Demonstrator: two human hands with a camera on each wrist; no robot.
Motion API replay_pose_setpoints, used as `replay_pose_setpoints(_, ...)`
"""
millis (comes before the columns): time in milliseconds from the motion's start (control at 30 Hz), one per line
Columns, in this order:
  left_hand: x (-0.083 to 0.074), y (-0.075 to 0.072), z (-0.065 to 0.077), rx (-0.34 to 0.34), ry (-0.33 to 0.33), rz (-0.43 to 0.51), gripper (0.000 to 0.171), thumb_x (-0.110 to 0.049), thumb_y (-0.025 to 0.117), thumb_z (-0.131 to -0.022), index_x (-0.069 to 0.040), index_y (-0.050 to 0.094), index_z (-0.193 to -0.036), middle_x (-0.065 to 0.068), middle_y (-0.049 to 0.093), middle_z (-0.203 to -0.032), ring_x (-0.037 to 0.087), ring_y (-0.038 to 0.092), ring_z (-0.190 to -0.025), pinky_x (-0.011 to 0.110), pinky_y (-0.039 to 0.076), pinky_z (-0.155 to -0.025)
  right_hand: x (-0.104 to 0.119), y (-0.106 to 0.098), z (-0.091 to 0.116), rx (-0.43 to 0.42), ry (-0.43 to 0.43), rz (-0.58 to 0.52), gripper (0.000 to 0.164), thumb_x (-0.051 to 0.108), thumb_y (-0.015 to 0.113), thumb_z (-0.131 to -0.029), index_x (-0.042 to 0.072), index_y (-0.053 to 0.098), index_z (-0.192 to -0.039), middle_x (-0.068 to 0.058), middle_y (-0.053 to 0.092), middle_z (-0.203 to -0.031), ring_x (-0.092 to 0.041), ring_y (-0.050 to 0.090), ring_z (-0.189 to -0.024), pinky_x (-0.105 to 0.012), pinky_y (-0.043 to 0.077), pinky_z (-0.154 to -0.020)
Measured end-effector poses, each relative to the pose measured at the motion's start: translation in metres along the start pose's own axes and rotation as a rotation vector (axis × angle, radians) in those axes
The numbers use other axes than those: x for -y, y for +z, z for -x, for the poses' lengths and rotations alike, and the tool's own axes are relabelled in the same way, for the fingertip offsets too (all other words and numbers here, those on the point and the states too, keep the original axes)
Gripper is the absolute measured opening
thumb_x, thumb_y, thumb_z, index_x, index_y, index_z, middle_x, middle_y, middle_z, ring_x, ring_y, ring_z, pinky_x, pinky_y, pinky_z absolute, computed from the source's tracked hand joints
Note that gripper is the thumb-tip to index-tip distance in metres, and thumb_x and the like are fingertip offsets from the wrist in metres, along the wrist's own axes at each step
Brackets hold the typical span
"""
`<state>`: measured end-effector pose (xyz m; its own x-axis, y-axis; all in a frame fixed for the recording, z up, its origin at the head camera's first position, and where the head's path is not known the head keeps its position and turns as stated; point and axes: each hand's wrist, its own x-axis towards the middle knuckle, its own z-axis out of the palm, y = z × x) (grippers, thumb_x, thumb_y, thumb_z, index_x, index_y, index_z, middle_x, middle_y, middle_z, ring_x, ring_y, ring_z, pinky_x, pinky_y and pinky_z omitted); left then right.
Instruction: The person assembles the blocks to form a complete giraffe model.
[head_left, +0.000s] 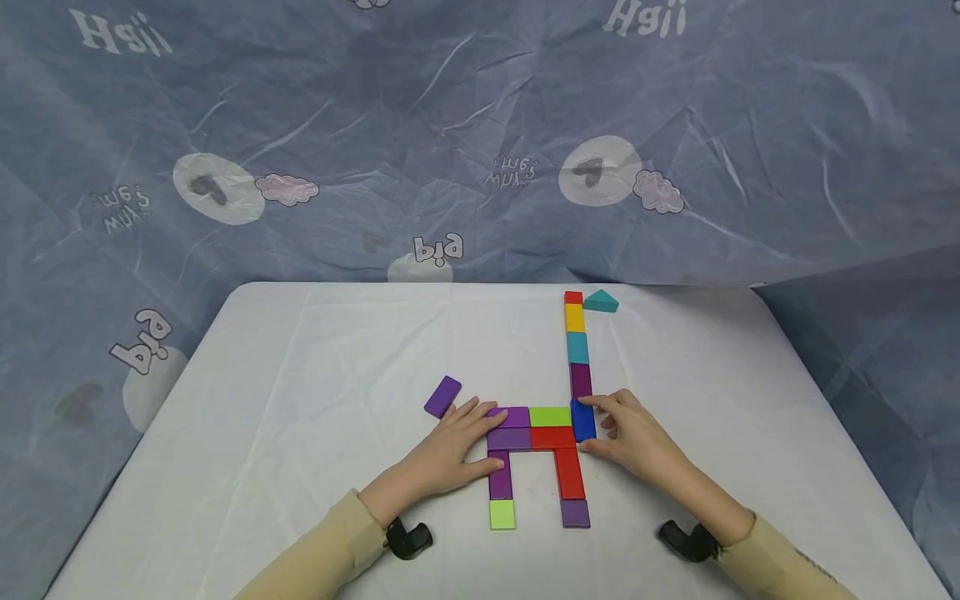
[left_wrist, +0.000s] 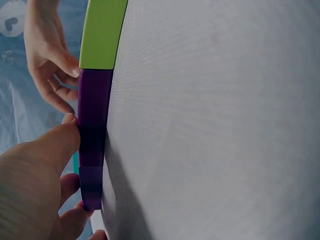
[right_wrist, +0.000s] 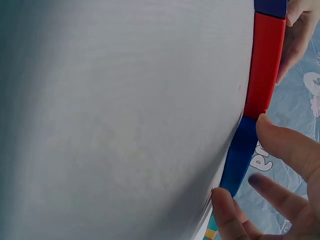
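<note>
Flat coloured blocks form a four-legged-looking shape with a tall column in the head view. My right hand (head_left: 633, 433) pinches a blue block (head_left: 583, 423) by its two ends, thumb at the near end and index finger at the far one. The blue block meets the red block (right_wrist: 265, 62) in the right wrist view. My left hand (head_left: 450, 450) lies with extended fingers on the left end of two stacked purple blocks (head_left: 516, 439). Its thumb touches the purple leg block (head_left: 500, 485), which has a lime block (head_left: 502, 515) below it.
Beyond the blue block run dark purple (head_left: 581, 381), teal (head_left: 577, 347), yellow (head_left: 574, 317) and small red (head_left: 573, 297) blocks. A teal triangle (head_left: 602, 302) lies beside the column's top. One loose purple block (head_left: 442, 396) is near my left fingertips. White cloth (head_left: 337, 358) covers the table.
</note>
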<state>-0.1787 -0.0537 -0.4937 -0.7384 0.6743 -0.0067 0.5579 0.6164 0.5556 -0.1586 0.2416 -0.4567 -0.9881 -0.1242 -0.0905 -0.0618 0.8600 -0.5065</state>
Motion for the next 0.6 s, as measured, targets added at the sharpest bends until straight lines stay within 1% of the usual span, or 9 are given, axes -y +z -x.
replay_pose_setpoints(133,-0.0004,-0.0005,0.0003,0.000,0.001,0.001,0.066,-0.042,0.062,-0.095,-0.017,0.040,-0.152,0.008,0.033,-0.160,0.035,0.019,-0.152,0.057,0.012,-0.123,-0.0014,0.0004,-0.0001,0.002,-0.017,0.010,0.061,0.020,0.086,-0.075,0.007,0.064,-0.130,-0.010,0.055,-0.103,-0.017,0.057,-0.088,-0.020,0.052,-0.065)
replay_pose_setpoints(600,-0.0010,-0.0008,0.0005,0.007,-0.004,0.006,0.067,-0.042,0.062,-0.095,-0.017,0.039,-0.152,0.008,0.032,-0.160,0.034,0.019,-0.152,0.056,0.012,-0.123,-0.0060,0.0012,-0.0024,-0.023,-0.062,0.048,0.063,0.022,0.087,-0.074,0.003,0.062,-0.128,-0.009,0.056,-0.100,-0.015,0.056,-0.084,-0.018,0.050,-0.062)
